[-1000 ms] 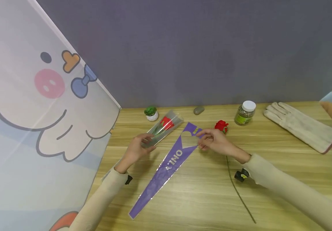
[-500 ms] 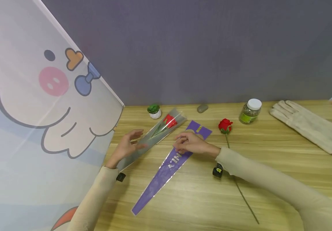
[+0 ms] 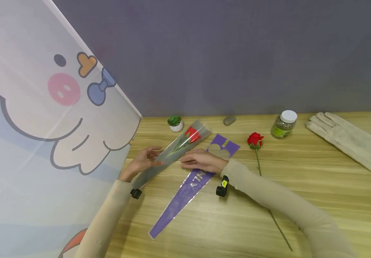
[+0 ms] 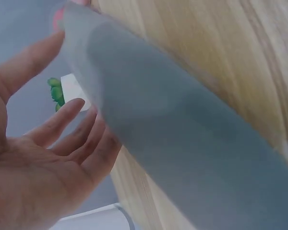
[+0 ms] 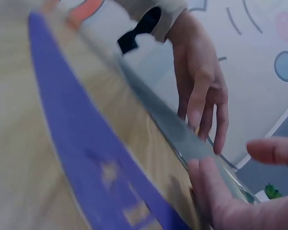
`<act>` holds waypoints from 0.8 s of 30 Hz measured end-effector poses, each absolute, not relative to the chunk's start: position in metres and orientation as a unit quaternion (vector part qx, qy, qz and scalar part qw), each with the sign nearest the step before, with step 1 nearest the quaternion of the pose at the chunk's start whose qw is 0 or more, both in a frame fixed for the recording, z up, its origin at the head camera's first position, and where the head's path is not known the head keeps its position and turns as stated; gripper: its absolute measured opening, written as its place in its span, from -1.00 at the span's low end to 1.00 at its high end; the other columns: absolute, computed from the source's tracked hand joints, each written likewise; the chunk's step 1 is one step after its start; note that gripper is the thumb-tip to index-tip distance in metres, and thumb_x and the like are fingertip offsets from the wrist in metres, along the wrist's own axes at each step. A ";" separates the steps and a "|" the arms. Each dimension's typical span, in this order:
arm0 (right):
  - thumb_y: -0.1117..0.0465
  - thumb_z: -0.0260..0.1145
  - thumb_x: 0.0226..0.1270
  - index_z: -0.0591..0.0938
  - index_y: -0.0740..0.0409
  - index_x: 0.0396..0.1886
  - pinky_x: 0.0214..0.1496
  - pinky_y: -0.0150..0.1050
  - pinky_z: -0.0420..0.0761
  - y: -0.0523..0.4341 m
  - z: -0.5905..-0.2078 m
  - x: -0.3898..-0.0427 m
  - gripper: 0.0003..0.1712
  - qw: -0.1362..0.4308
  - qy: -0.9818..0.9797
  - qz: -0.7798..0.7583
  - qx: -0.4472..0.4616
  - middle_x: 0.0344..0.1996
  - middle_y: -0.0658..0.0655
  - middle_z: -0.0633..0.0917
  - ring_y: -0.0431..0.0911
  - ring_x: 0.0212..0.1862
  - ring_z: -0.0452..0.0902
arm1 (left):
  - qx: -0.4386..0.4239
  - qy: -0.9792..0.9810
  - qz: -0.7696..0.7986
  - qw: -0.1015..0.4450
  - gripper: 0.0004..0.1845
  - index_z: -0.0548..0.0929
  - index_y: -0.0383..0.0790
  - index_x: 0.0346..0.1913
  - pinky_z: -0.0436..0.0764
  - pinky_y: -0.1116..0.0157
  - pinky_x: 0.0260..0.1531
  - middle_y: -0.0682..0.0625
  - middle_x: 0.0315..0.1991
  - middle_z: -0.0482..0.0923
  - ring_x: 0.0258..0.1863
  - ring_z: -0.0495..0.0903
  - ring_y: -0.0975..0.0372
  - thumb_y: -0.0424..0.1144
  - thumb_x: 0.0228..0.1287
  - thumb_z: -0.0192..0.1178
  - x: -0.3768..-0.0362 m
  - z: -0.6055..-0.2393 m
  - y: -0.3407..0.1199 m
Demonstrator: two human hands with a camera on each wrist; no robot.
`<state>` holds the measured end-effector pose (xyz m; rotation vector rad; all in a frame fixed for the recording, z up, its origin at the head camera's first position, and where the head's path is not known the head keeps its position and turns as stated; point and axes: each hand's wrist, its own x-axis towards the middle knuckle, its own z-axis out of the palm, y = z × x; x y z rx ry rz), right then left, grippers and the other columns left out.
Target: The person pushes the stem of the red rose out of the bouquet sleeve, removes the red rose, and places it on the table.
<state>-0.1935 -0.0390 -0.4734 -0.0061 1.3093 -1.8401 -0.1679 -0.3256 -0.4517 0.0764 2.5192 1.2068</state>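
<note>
A red flower (image 3: 193, 134) lies inside a clear, grey-backed flower sleeve (image 3: 148, 173), slanting across the left of the table. My left hand (image 3: 140, 162) is at the sleeve's left edge, its fingers spread along that side in the left wrist view. From the right, my right hand (image 3: 201, 160) reaches over a flat purple flower sleeve (image 3: 172, 211) with pale lettering. Its fingertips are right at the grey sleeve's right edge, thumb apart from the fingers in the right wrist view. To the right lies a loose red rose (image 3: 255, 139) on a long stem, partly hidden by the right sleeve.
Along the back stand a small potted plant (image 3: 175, 123), a grey stone (image 3: 229, 120) and a white-lidded jar (image 3: 284, 124). A pale work glove (image 3: 350, 141) lies at the right. A printed cartoon panel (image 3: 27, 143) borders the table's left side.
My right hand has moved left from the purple sleeve's top to the grey sleeve's edge. My left hand has shifted slightly left and back along the grey sleeve. The view has panned slightly.
</note>
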 end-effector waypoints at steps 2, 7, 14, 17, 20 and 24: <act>0.43 0.07 0.59 0.37 0.57 0.37 0.45 -0.06 0.54 -0.043 -0.475 -0.193 -0.55 0.422 0.496 -0.758 0.027 0.40 0.57 0.44 0.31 0.44 0.46 | 0.026 0.890 0.420 0.177 -0.20 0.39 -0.23 0.52 0.66 -0.02 0.16 -0.34 0.35 0.53 0.26 0.57 -0.20 -0.23 0.26 0.49 -0.170 -0.452 -0.325; 0.46 0.03 0.57 0.42 0.59 0.29 0.47 -0.04 0.51 -0.050 -0.480 -0.189 -0.61 0.408 0.444 -0.794 0.075 0.41 0.60 0.39 0.36 0.49 0.36 | 0.028 0.892 0.416 0.177 -0.28 0.45 -0.28 0.47 0.69 0.09 0.05 -0.38 0.30 0.55 0.18 0.61 -0.16 -0.38 0.25 0.44 -0.173 -0.455 -0.324; 0.54 0.05 0.55 0.04 0.46 0.62 0.46 -0.08 0.51 -0.056 -0.487 -0.188 -0.27 0.430 0.441 -0.786 0.060 0.45 0.54 0.37 0.31 0.48 0.38 | 0.003 0.887 0.425 0.182 -0.39 0.54 -0.27 0.38 0.66 0.18 -0.04 -0.32 0.23 0.58 0.08 0.61 -0.05 -0.51 0.24 0.35 -0.169 -0.456 -0.321; 0.54 0.06 0.55 0.03 0.42 0.64 0.44 -0.11 0.53 -0.057 -0.486 -0.188 -0.24 0.430 0.446 -0.783 0.058 0.45 0.53 0.38 0.28 0.48 0.39 | 0.011 0.885 0.429 0.179 -0.41 0.54 -0.31 0.35 0.63 0.21 -0.04 -0.32 0.21 0.57 0.07 0.59 -0.04 -0.54 0.24 0.32 -0.168 -0.455 -0.319; 0.54 0.05 0.54 0.05 0.42 0.63 0.44 -0.10 0.53 -0.058 -0.484 -0.187 -0.26 0.426 0.445 -0.785 0.063 0.45 0.53 0.37 0.29 0.49 0.37 | 0.017 0.884 0.435 0.174 -0.42 0.54 -0.31 0.34 0.60 0.26 -0.07 -0.31 0.18 0.58 0.04 0.58 -0.02 -0.57 0.23 0.30 -0.168 -0.455 -0.318; 0.54 0.04 0.55 0.07 0.42 0.62 0.46 -0.06 0.51 -0.059 -0.483 -0.186 -0.27 0.422 0.445 -0.787 0.070 0.44 0.55 0.37 0.33 0.50 0.34 | 0.022 0.876 0.448 0.175 -0.41 0.53 -0.34 0.35 0.63 0.25 -0.05 -0.34 0.16 0.59 0.07 0.62 -0.05 -0.58 0.23 0.28 -0.169 -0.455 -0.318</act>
